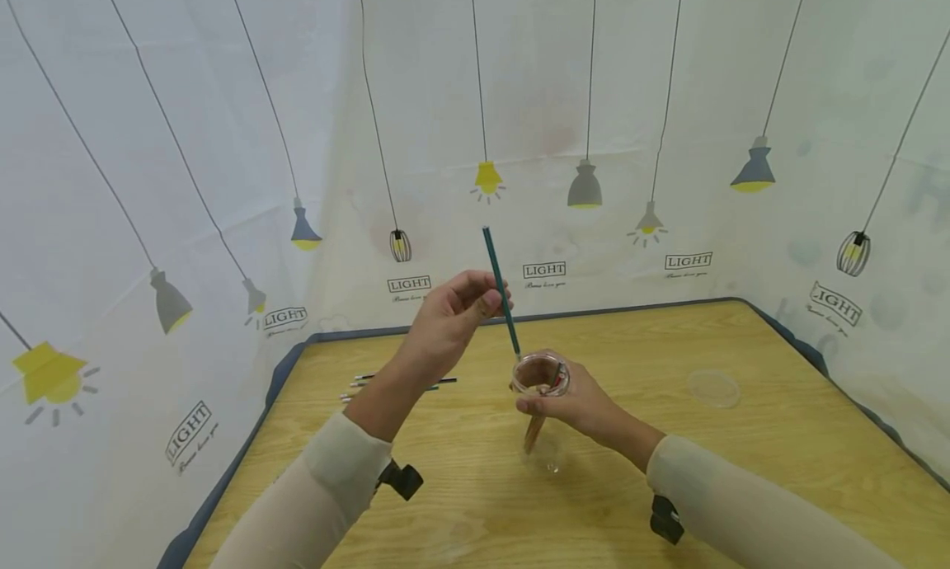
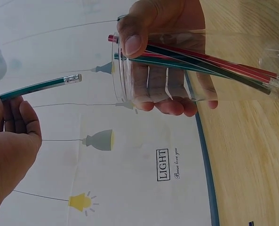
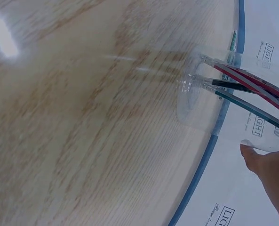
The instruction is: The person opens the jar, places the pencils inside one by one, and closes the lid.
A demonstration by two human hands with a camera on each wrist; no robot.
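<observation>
In the head view, my left hand (image 1: 444, 326) pinches a dark green pencil (image 1: 498, 276) between thumb and fingers. The pencil stands nearly upright, its silver-ferruled eraser end pointing down at the mouth of a clear plastic jar (image 1: 540, 374). In the left wrist view, a gap separates that eraser tip from the rim. My right hand (image 1: 590, 406) grips the jar near its top, thumb at the rim. Several red, green and black pencils (image 2: 214, 63) lean inside the jar, erasers at the bottom.
Several loose pencils (image 1: 447, 380) lie on the wooden table (image 1: 638, 486) at the left, partly behind my left forearm. A clear round lid (image 1: 714, 387) rests on the right side. A lamp-printed cloth (image 1: 534, 74) surrounds the table's back and sides.
</observation>
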